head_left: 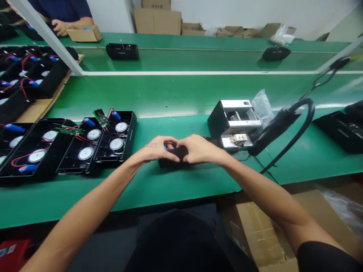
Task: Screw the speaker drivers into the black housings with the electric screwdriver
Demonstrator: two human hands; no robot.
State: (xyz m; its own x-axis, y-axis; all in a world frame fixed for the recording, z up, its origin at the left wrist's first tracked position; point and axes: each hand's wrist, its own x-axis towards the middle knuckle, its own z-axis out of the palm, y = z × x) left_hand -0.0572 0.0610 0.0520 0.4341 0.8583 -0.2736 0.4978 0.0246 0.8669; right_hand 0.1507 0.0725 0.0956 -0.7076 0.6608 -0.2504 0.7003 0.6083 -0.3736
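Both my hands meet over a black speaker housing (pixel 172 158) lying on the green bench (pixel 176 181) in front of me. My left hand (pixel 157 148) curls its fingers on the housing's left top, where red wires and a bit of blue show. My right hand (pixel 197 148) grips the housing's right top, fingers bent down onto it. Most of the housing is hidden under the hands.
Open black housings (pixel 113 138) with white round speakers, blue cells and red wires line the left. A silver metal device (pixel 234 122) and a black cabled tool (pixel 279 124) sit right. Cardboard box (pixel 263 226) by my knee. Another person's hand (pixel 60 27) works at the far left.
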